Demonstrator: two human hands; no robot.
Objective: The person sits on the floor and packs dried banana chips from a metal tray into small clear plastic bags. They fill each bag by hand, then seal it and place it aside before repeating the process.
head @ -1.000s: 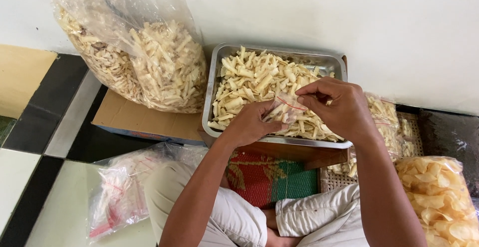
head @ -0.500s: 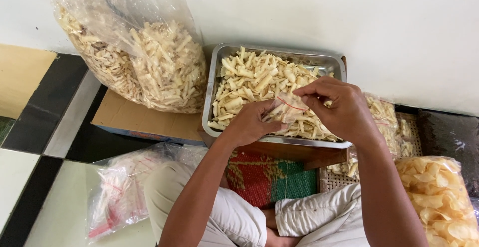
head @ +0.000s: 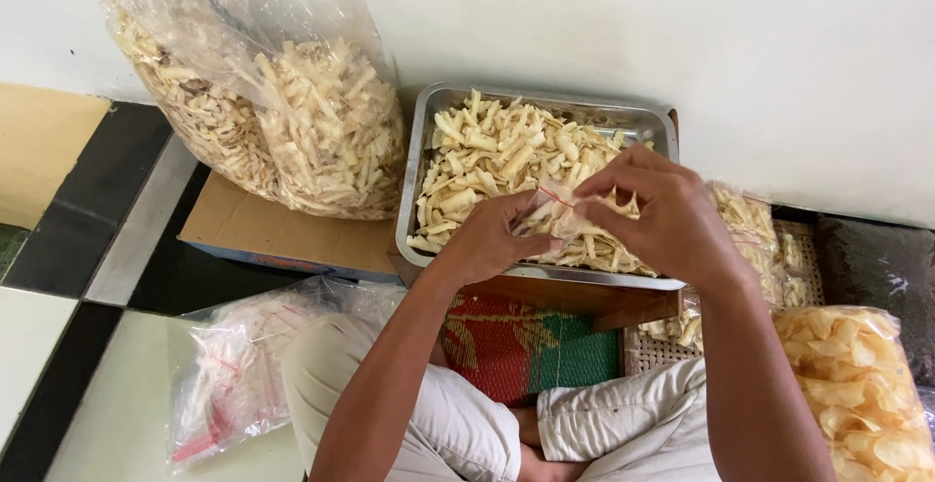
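While the metal tray point(head: 664, 124) remains heaped with pale chips, the left hand point(head: 487, 241) and right hand point(head: 651, 211), both pinched shut, hold a small clear bag point(head: 557, 207) just above it, seemingly barely filled, with much left to pack.

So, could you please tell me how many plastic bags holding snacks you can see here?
4, perhaps more hidden: a big bag of pale sticks on the cardboard at left, a small bag between the left hand and right hand, filled bags behind the right wrist, and a bag of chips bottom right.
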